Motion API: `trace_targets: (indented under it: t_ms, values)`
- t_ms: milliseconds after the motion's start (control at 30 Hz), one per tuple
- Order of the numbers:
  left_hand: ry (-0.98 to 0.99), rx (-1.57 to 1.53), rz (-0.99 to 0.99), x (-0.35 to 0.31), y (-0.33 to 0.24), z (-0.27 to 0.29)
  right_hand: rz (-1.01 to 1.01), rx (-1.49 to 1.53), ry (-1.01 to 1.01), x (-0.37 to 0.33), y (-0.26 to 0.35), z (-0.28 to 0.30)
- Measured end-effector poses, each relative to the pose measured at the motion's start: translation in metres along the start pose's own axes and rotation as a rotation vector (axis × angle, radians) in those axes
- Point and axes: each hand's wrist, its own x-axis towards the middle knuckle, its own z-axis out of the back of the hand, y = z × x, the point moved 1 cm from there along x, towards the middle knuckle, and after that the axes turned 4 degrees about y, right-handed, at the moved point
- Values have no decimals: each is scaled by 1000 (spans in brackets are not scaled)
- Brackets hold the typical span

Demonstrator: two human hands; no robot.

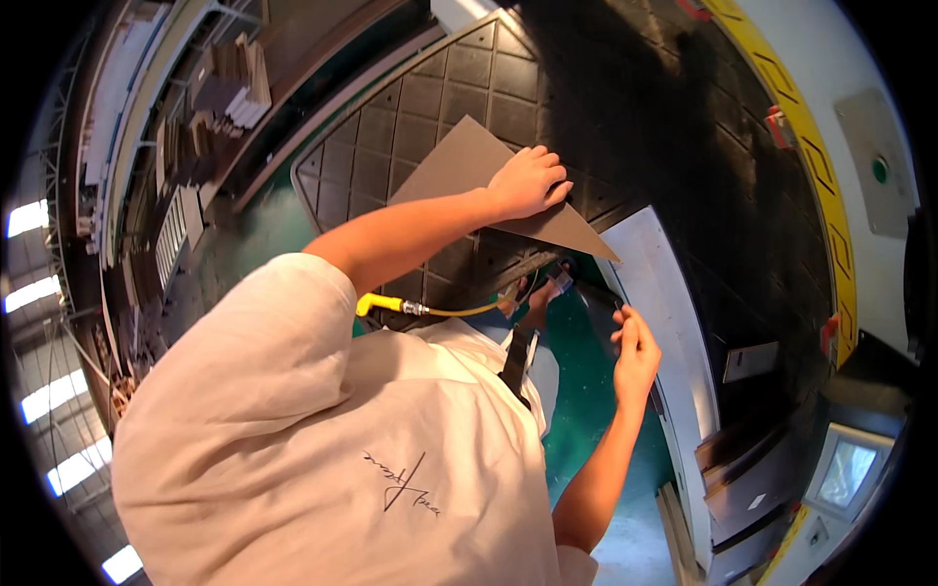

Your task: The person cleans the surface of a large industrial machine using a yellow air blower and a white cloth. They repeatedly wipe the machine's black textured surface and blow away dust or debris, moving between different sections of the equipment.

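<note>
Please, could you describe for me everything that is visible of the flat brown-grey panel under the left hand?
The brown-grey panel is thin, flat and plain, with straight edges and a matt-looking face; its material is uncertain. One corner points away from the person, another toward the right. It is over a dark grooved surface; whether it lies fully flat there is unclear. The left hand touches it, fingers bent at its far right edge. The left forearm hides part of it.

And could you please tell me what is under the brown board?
The dark gridded table shows around the edges of the brown board. Whatever lies directly beneath is covered and cannot be seen; the left hand hides part of its top.
</note>
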Motion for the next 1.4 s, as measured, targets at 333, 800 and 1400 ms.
trace_targets:
  t_ms: [333,800,1400]
  values:
    - [-28,40,43,-14,5,2,141,-254,170,89,17,-12]
    - [-46,34,61,-12,6,-1,-10,-212,160,99,8,-15]
    - [-18,62,75,-12,7,-1,3,-404,157,102,19,-13]
